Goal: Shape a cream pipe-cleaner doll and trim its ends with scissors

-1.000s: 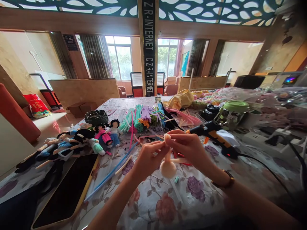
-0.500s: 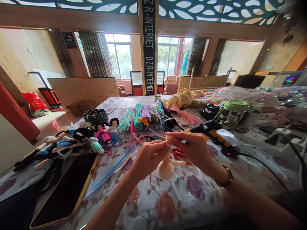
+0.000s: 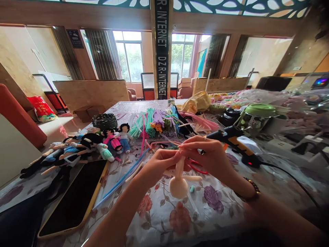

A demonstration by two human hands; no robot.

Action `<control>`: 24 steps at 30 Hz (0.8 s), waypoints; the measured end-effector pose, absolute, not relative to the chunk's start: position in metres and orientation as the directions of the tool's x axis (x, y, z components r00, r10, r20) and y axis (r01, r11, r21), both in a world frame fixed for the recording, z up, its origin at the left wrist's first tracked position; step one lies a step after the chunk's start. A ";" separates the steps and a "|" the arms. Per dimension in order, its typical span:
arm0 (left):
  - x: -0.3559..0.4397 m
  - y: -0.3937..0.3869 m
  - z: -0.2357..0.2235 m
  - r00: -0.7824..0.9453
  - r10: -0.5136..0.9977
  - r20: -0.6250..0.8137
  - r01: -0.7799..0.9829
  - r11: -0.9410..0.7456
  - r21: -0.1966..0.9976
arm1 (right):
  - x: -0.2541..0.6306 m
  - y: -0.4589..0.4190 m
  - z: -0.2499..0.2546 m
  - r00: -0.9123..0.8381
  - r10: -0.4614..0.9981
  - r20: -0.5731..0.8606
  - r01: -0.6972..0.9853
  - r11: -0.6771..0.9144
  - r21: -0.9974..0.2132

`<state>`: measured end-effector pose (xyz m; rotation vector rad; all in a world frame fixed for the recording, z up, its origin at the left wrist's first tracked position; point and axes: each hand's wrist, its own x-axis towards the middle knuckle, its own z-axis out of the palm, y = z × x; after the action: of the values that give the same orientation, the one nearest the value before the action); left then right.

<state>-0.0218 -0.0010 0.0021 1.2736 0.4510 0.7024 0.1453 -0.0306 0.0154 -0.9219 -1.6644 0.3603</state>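
Head view shows both hands raised just above the table (image 3: pixel 180 219). The left hand (image 3: pixel 156 166) and the right hand (image 3: pixel 208 156) pinch the top of a peach doll body (image 3: pixel 179 178), fingertips meeting there; its round head hangs down, one stub arm pointing right.

The grip is small, on soft fuzzy wire, so a hard twist could bend the neck or slip the piece from the fingers, dropping it onto the cloth near the small teal scrap (image 3: pixel 192 189).

A glue gun (image 3: pixel 232 142) lies just behind the right hand, its red light on; a careless reach back could meet the nozzle, and its cord (image 3: pixel 290 178) trails past the right wrist where a sleeve or bracelet could snag it.

Red scissors (image 3: pixel 196 166) lie under the hands.

Finished dolls (image 3: pixel 102 145) and pipe cleaners (image 3: pixel 154 125) lie well to the left and behind.
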 end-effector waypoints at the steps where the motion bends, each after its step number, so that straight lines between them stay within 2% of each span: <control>1: -0.022 0.000 0.000 0.722 0.689 0.056 -0.227 0.160 0.961 | 0.145 -0.030 0.014 -0.054 0.727 0.685 0.383 0.648 -0.658; 7: -0.022 0.006 -0.005 0.675 0.736 0.048 -0.318 0.232 0.919 | 0.150 -0.026 0.015 -0.137 0.733 0.666 0.489 0.635 -0.598; 10: -0.023 0.010 -0.005 0.627 0.774 0.086 -0.417 0.240 0.877 | 0.165 -0.021 0.018 -0.136 0.807 0.574 0.668 0.503 -0.548; 13: -0.024 0.013 -0.002 0.578 0.808 0.116 -0.505 0.242 0.829 | 0.185 -0.012 0.013 -0.212 0.925 0.315 0.870 0.326 -0.371; 16: -0.026 0.013 0.001 0.551 0.827 0.112 -0.542 0.252 0.801 | 0.200 -0.003 0.004 -0.308 0.948 0.079 0.927 0.318 -0.199; 18: -0.027 0.013 0.002 0.542 0.834 0.105 -0.550 0.258 0.794 | 0.204 0.001 -0.001 -0.330 0.944 -0.007 0.935 0.326 -0.138; 24: -0.029 0.016 -0.003 0.579 0.802 0.147 -0.556 0.257 0.791 | 0.203 0.006 -0.009 -0.372 0.927 0.039 0.913 0.374 -0.167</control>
<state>-0.0289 0.0158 -0.0027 0.9224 0.3122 0.9412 0.2033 0.0059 -0.0093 -1.6817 -2.4965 0.1761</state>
